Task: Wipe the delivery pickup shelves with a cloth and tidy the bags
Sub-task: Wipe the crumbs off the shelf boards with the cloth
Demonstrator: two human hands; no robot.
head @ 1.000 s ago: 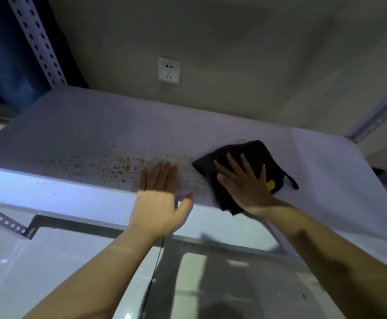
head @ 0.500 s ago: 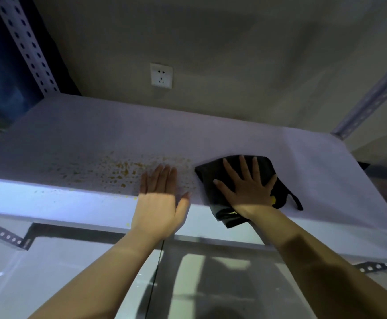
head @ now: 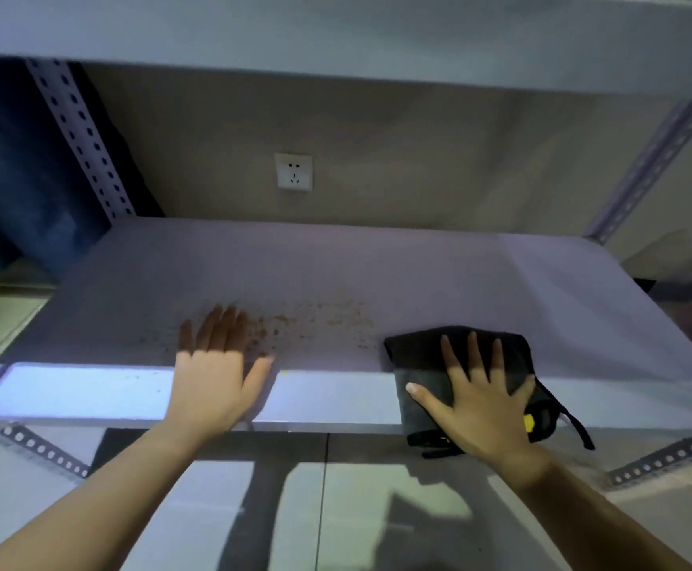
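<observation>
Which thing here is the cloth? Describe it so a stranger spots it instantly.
Find the pale shelf under the wall socket. At its front edge the right hand presses flat on the cloth, which hangs over the edge. It is the only dark, soft item there.

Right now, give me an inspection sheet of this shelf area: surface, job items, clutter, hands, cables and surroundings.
Surface: pale flat shelf board, scattered with orange-brown crumbs near its front middle.
Job's things: dark folded cleaning cloth draped over the shelf's front edge at the right; no bags seen.
Clutter: nothing seen besides the crumbs.
Grips: left hand flat on the shelf's front edge, fingers straight; right hand spread flat, pressing the cloth.
Cables: nothing seen; a thin dark loop hangs from the cloth.
Surroundings: white wall socket behind, perforated metal uprights at both sides, another shelf above, tiled floor below.
</observation>
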